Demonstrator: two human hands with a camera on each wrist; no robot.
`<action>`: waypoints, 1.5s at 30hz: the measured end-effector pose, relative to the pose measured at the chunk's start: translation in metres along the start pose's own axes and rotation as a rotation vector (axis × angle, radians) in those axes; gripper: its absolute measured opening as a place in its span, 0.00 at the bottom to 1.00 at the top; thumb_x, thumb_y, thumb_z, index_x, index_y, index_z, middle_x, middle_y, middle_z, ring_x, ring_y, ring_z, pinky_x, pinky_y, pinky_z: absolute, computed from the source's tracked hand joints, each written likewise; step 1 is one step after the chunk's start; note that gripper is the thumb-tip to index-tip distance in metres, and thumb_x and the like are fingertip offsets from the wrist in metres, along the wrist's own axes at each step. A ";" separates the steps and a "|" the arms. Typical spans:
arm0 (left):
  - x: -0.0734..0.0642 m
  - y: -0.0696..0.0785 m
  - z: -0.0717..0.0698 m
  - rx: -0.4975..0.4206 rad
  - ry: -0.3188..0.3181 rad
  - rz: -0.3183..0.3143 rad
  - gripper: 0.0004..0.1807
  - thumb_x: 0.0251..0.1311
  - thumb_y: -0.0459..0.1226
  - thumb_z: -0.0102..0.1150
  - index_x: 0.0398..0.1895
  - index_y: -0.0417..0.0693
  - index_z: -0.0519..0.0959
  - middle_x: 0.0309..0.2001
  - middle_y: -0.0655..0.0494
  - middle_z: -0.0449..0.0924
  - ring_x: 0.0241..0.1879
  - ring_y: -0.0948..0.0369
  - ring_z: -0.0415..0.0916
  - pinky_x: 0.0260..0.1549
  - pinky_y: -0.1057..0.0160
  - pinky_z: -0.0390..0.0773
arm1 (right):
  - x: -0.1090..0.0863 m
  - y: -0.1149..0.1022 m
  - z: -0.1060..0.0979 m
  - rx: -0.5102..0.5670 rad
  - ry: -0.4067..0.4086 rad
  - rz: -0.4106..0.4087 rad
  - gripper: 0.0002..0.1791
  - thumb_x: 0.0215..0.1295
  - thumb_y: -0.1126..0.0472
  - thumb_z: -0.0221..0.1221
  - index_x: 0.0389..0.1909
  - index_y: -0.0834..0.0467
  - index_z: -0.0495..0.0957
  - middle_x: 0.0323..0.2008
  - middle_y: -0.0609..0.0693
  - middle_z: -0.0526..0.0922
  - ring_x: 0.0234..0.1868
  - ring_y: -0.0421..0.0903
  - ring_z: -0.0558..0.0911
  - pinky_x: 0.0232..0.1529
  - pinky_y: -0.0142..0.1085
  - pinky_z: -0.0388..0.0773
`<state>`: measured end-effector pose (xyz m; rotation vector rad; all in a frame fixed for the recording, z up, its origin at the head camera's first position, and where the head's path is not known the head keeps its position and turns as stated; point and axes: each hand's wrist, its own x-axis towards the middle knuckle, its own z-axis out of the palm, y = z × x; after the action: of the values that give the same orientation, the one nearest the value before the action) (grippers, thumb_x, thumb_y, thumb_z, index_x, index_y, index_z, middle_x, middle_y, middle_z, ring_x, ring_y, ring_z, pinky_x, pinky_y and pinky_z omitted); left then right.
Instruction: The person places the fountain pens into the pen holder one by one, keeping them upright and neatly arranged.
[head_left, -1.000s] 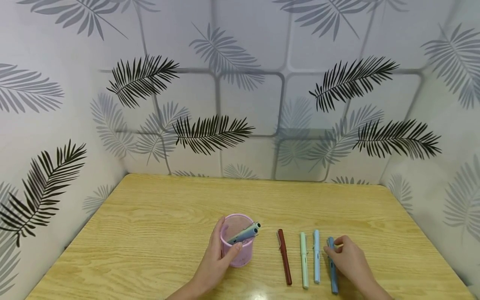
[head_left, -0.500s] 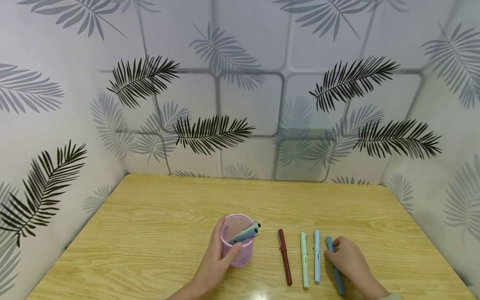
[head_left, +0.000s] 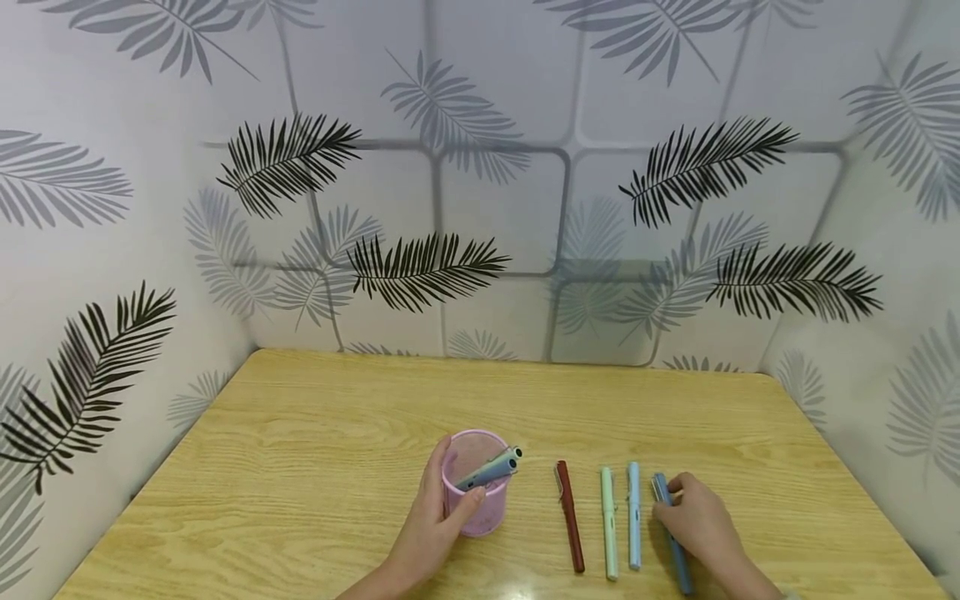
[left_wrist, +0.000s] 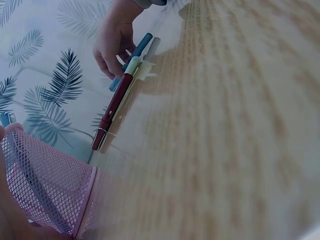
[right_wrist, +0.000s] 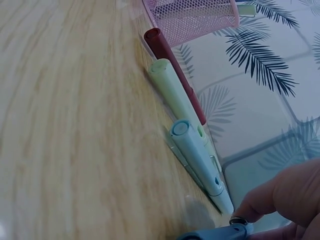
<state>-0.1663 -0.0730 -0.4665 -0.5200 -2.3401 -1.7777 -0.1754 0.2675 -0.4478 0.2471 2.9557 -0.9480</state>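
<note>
Clearly, the rightmost pen (head_left: pixel 678 563) is slim, straight and muted blue.

Loads of room at the back of the table (head_left: pixel 420 387). Between right hand (head_left: pixel 699 518) and cup (head_left: pixel 483 518), though, light-blue pen (head_left: pixel 634 521), green pen (head_left: pixel 608 525) and red pen (head_left: pixel 570 521) block the way (they're flat, so go over).

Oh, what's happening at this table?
A person is handling pens: their left hand steadies a pink mesh pen cup with at least two pens inside, while their right hand pinches the dark blue pen. Between the hands, a dark red pen, a light green pen and a light blue pen lie side by side on the wooden table.
</note>
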 end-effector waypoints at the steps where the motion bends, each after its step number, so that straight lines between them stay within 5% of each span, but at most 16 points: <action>1: 0.000 0.000 0.000 -0.001 0.000 0.000 0.42 0.62 0.47 0.55 0.73 0.50 0.43 0.68 0.41 0.51 0.66 0.47 0.52 0.61 0.43 0.54 | -0.001 0.000 0.000 0.008 0.004 -0.003 0.21 0.51 0.65 0.56 0.44 0.75 0.69 0.29 0.58 0.79 0.26 0.46 0.76 0.23 0.38 0.74; 22: -0.001 0.002 0.000 -0.003 -0.003 0.014 0.40 0.64 0.45 0.54 0.72 0.50 0.44 0.69 0.40 0.50 0.66 0.45 0.50 0.61 0.41 0.52 | -0.015 -0.017 -0.005 0.151 0.061 -0.046 0.21 0.61 0.62 0.53 0.52 0.69 0.65 0.30 0.55 0.76 0.20 0.43 0.72 0.17 0.35 0.70; 45: 0.000 0.002 0.001 -0.042 0.007 0.003 0.42 0.62 0.45 0.56 0.73 0.51 0.43 0.69 0.41 0.51 0.66 0.48 0.52 0.62 0.44 0.54 | -0.028 -0.051 -0.007 0.272 0.100 -0.089 0.20 0.63 0.60 0.55 0.55 0.62 0.66 0.36 0.55 0.76 0.27 0.43 0.77 0.21 0.34 0.74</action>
<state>-0.1653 -0.0719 -0.4652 -0.5220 -2.3006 -1.8275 -0.1553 0.2265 -0.4101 0.1749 2.9398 -1.3907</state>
